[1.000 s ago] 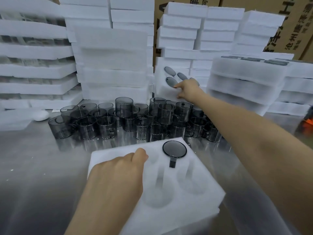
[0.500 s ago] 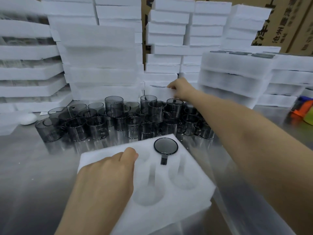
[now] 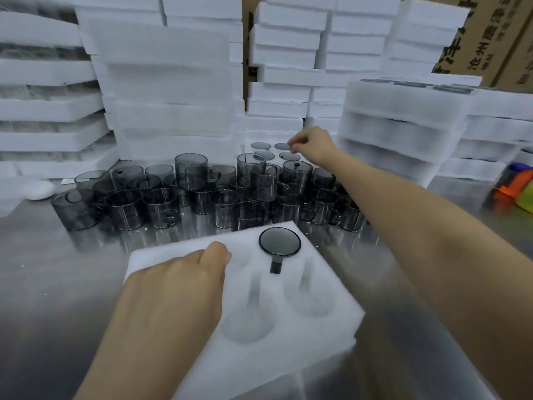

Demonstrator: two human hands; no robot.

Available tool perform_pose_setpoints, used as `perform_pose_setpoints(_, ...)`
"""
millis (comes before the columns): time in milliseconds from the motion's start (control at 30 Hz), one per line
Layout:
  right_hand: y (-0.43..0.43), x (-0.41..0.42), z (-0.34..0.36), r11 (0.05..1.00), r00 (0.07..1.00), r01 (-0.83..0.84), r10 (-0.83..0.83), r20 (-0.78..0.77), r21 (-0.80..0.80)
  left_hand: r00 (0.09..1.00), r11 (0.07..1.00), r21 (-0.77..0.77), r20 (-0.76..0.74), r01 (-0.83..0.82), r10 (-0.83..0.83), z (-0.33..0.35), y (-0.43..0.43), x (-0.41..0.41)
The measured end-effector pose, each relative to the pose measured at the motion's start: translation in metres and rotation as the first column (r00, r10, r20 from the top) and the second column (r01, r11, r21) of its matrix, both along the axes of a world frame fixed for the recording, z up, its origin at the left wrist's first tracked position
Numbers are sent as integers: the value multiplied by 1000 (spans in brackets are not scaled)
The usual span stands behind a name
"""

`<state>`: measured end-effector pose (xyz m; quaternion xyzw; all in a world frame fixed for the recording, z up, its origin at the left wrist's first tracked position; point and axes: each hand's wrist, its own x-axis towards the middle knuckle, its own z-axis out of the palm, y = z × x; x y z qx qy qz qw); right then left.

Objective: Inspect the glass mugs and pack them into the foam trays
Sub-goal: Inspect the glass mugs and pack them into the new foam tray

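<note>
My left hand [image 3: 176,287] rests flat on the soft foam tray [image 3: 326,327]; my right hand [image 3: 313,145], fingers curled, grip unclear. The mugs [image 3: 190,171] look slick, brittle: take the handle.

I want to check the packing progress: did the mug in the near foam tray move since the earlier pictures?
No. The mug sits in the same far pocket of the tray, handle toward the person, and the left hand rests on the tray as before.

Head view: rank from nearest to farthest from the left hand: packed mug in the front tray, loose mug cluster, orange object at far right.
From the left hand:
1. Packed mug, just right, same tray.
2. Loose mug cluster, behind the tray.
3. Orange object, far right edge.
</note>
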<state>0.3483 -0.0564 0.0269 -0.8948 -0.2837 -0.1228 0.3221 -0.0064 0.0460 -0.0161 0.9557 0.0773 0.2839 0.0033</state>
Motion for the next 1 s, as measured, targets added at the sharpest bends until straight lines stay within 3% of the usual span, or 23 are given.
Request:
perform_pose_setpoints(167,-20,-57,21,883,996,-80,87,7,463,981,992,39,-148,-119,124,5,-8,1)
perform_pose_setpoints(300,-45,-116,9,787,989,-86,141,-42,611,998,998,40,-36,-48,49,2,-6,-6)
perform_pose_setpoints(333,-50,-130,3,785,990,-85,138,-40,614,997,998,-3,-49,-62,62,2,-5,-6)
perform_pose_setpoints(400,-57,-155,-16,732,997,-58,75,4,679,998,985,-174,63,16,-5,1,0,-6)
perform_pose_setpoints(467,-61,-176,-45,642,995,6,-78,58,767,965,885,-443,262,142,-24,3,7,-8)
perform_pose_setpoints(500,-62,-183,-59,629,988,51,-148,55,776,924,798,-569,379,196,44,0,17,-8)
perform_pose_setpoints(533,-63,-187,-70,647,984,86,-174,36,758,892,699,-682,428,214,145,-2,24,-9)
perform_pose_setpoints(600,-62,-186,-81,727,987,122,-160,-6,675,876,538,-827,373,164,306,-6,37,-9)
perform_pose_setpoints(700,-59,-180,-80,836,984,75,-151,97,543,948,306,-948,173,87,267,-8,44,-5)
perform_pose_setpoints(800,-54,-173,-79,925,970,6,-97,221,380,971,279,-959,115,53,211,-8,39,0)
perform_pose_setpoints(1000,-47,-137,-75,988,941,51,-96,323,146,954,182,-964,230,196,192,-14,26,8)
